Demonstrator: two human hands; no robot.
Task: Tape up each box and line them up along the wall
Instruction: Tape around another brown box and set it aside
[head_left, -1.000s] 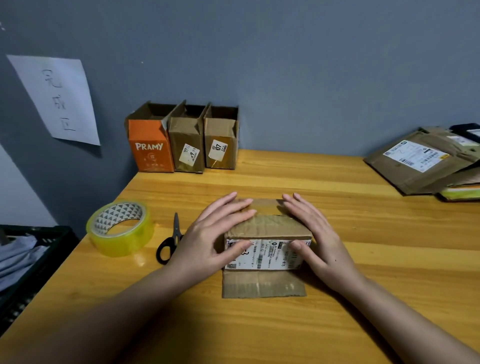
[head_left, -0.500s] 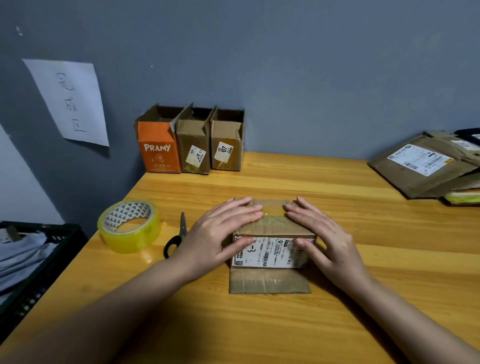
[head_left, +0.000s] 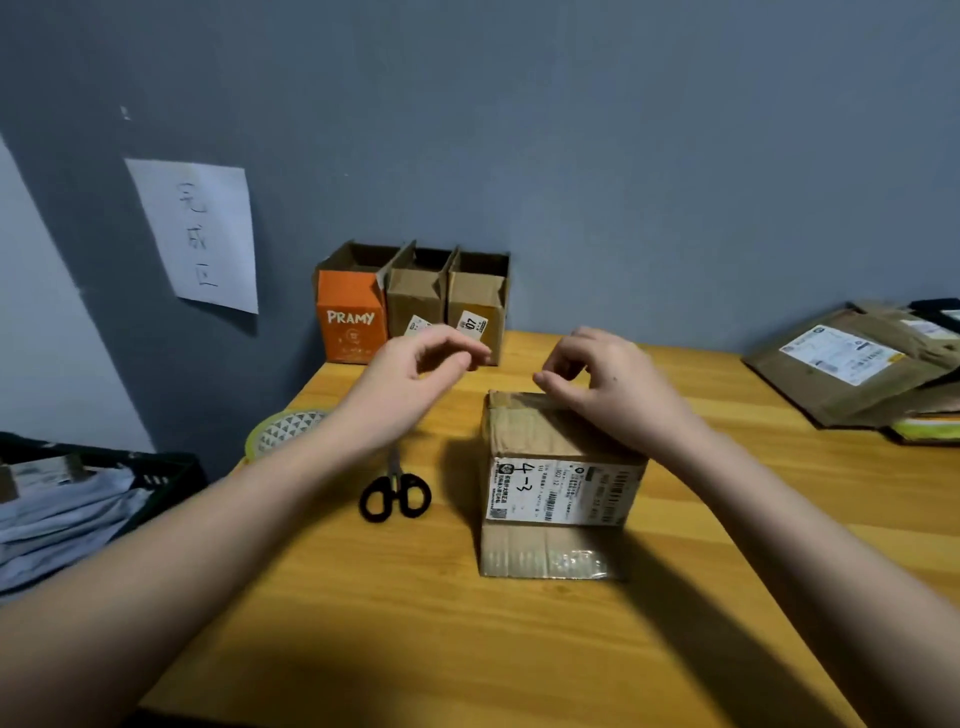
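Both hands have lifted off the cardboard box (head_left: 558, 483), where they lay flat half a second ago. The left hand (head_left: 415, 371) hovers with fingers loosely curled, holding nothing; the right hand (head_left: 608, 387) does likewise above the box's taped top. The box sits mid-table (head_left: 363, 623), shipping label facing the camera, beside black scissors (head_left: 396, 493).

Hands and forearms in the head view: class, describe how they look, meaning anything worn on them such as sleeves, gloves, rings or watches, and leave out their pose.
The left hand and the right hand are both bare, with no gloves. Both forearms are uncovered as far as the picture's edge, so no sleeves show. No ring, watch, bracelet or other marking is visible on either hand or wrist.
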